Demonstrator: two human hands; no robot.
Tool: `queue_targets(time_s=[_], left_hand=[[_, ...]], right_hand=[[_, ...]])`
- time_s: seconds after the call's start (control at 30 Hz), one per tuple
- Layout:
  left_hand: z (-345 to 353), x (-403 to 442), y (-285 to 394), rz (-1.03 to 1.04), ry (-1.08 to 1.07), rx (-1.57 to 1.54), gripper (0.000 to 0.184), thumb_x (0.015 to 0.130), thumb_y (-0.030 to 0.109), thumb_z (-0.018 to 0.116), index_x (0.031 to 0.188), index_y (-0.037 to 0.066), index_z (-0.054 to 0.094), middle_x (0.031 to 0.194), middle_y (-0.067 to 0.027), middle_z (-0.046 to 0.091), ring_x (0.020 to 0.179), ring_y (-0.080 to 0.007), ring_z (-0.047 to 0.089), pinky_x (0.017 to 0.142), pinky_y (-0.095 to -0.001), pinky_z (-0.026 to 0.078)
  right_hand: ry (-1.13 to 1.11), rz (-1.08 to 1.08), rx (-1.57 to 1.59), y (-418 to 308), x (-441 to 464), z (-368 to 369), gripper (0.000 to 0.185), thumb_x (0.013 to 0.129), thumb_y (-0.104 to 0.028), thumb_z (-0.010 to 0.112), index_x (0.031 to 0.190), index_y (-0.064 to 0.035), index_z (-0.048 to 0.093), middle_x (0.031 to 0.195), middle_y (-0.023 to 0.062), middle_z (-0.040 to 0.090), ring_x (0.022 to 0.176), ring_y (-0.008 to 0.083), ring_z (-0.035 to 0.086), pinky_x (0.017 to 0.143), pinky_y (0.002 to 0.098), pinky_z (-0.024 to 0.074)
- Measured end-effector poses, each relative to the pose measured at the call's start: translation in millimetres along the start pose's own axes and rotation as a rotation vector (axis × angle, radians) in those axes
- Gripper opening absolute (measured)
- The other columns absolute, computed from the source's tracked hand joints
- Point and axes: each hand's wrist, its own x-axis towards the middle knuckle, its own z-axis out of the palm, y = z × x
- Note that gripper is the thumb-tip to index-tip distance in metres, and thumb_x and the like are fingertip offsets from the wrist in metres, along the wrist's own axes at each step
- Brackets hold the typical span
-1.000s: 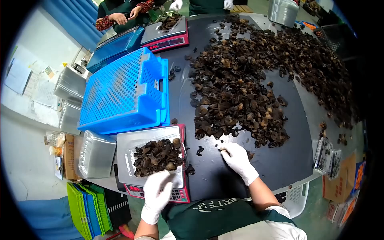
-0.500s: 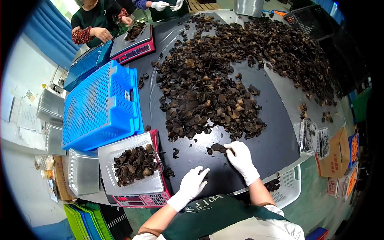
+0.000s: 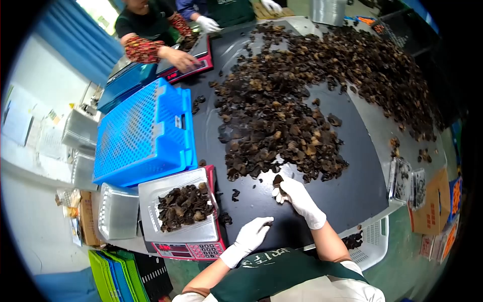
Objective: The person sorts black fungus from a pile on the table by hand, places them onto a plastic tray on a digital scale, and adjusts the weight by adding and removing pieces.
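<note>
A dark brown piece of wood ear mushroom (image 3: pixel 277 181) is pinched in the fingertips of my white-gloved right hand (image 3: pixel 300 200), just in front of the big pile of wood ear mushrooms (image 3: pixel 282 131). Lower on the dark table mat, my gloved left hand (image 3: pixel 251 235) has its fingers drawn together around a small dark bit of mushroom at the tips, mostly hidden. To its left, a clear plastic tray of wood ear mushrooms (image 3: pixel 185 205) rests on a red and silver digital scale (image 3: pixel 148 204).
A blue plastic crate (image 3: pixel 126 136) stands behind the scale, with stacked clear boxes (image 3: pixel 118 211) at the left. Across the table, a co-worker's bare hand (image 3: pixel 181 59) is at a second scale (image 3: pixel 173 75). A white basket (image 3: pixel 375 241) sits below the table's right edge.
My right hand has lifted and turned the mushroom piece upright. My left fingers have closed together. The view has shifted left, and the co-worker's hand has moved to the front of the second scale.
</note>
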Motion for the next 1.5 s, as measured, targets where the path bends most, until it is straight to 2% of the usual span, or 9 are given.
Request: queue_targets(time_s=[0.13, 0.37, 0.43, 0.57, 0.73, 0.83, 0.97, 1.13, 1.5], left_hand=[[2, -7, -3, 0.047, -0.088, 0.275, 0.052, 0.082, 0.019, 0.067, 0.130, 0.005, 0.051, 0.131, -0.0167, 0.050, 0.119, -0.0335, 0.052, 0.099, -0.0391, 0.044], [-28, -24, 19, -0.054, -0.264, 0.086, 0.050, 0.088, 0.027, 0.061, 0.130, 0.003, 0.051, 0.131, -0.0217, 0.051, 0.123, -0.0378, 0.047, 0.104, -0.0414, 0.039], [-30, -32, 14, -0.071, -0.310, 0.048, 0.048, 0.091, 0.031, 0.058, 0.129, 0.001, 0.052, 0.132, -0.0249, 0.050, 0.122, -0.0396, 0.048, 0.104, -0.0407, 0.039], [-53, -40, 31, -0.080, -0.315, -0.034, 0.049, 0.093, 0.030, 0.056, 0.133, 0.002, 0.050, 0.131, -0.0250, 0.050, 0.124, -0.0383, 0.047, 0.104, -0.0403, 0.039], [-118, -62, 48, -0.127, -0.263, -0.218, 0.040, 0.091, 0.017, 0.060, 0.128, 0.001, 0.056, 0.125, -0.0175, 0.058, 0.117, -0.0296, 0.055, 0.100, -0.0362, 0.043], [-163, -95, 40, -0.228, 0.361, -0.211, 0.018, 0.087, 0.005, 0.061, 0.104, 0.001, 0.067, 0.096, -0.0064, 0.068, 0.091, -0.0154, 0.063, 0.084, -0.0298, 0.050], [-221, -133, -20, -0.484, 1.020, -0.015, 0.017, 0.089, 0.005, 0.059, 0.104, 0.000, 0.066, 0.094, -0.0085, 0.068, 0.085, -0.0132, 0.063, 0.080, -0.0266, 0.049], [-219, -144, -79, -0.539, 0.842, 0.549, 0.037, 0.085, 0.019, 0.067, 0.119, 0.003, 0.060, 0.085, -0.0093, 0.058, 0.072, -0.0212, 0.057, 0.070, -0.0321, 0.048], [-248, -102, -108, -0.352, 1.026, -0.443, 0.025, 0.093, 0.006, 0.058, 0.116, -0.004, 0.059, 0.086, -0.0067, 0.063, 0.058, -0.0112, 0.059, 0.051, -0.0240, 0.052]], right_hand=[[-0.103, -0.176, -0.276, -16, 9, 60, 0.034, 0.096, -0.017, 0.050, 0.127, -0.0032, 0.054, 0.091, 0.0052, 0.064, 0.074, 0.0091, 0.057, 0.069, 0.0240, 0.0478], [-0.157, -0.850, -0.714, -15, 46, 162, 0.043, 0.084, -0.004, 0.057, 0.127, -0.0049, 0.054, 0.114, 0.0149, 0.060, 0.101, 0.0302, 0.060, 0.088, 0.0386, 0.0480], [-0.318, -0.706, -0.862, -23, 53, 180, 0.045, 0.085, -0.010, 0.057, 0.129, -0.0040, 0.052, 0.125, 0.0174, 0.056, 0.112, 0.0321, 0.056, 0.098, 0.0433, 0.0420], [-0.260, -1.019, -0.961, -11, 54, 188, 0.054, 0.080, -0.012, 0.060, 0.132, -0.0052, 0.049, 0.125, 0.0173, 0.056, 0.115, 0.0340, 0.051, 0.099, 0.0493, 0.0359], [-0.170, -0.774, -0.698, -29, 51, 145, 0.043, 0.082, -0.006, 0.058, 0.125, -0.0038, 0.055, 0.121, 0.0158, 0.058, 0.109, 0.0299, 0.057, 0.092, 0.0391, 0.0461], [-0.110, -0.459, -0.523, -23, 41, 115, 0.037, 0.087, -0.005, 0.057, 0.125, -0.0048, 0.056, 0.119, 0.0139, 0.059, 0.109, 0.0239, 0.058, 0.092, 0.0343, 0.0478], [-0.176, -0.289, -0.613, 1, 33, 97, 0.037, 0.089, -0.006, 0.055, 0.126, -0.0010, 0.056, 0.093, 0.0049, 0.065, 0.081, 0.0119, 0.058, 0.077, 0.0259, 0.0472], [-0.296, -0.251, -0.752, 18, 30, 130, 0.060, 0.090, -0.023, 0.061, 0.143, -0.0028, 0.040, 0.072, 0.0058, 0.062, 0.063, 0.0132, 0.058, 0.066, 0.0281, 0.0482], [-0.238, -0.359, -0.597, -25, 79, 185, 0.053, 0.088, -0.014, 0.054, 0.138, -0.0012, 0.044, 0.069, 0.0121, 0.053, 0.060, 0.0143, 0.052, 0.062, 0.0297, 0.0471]])
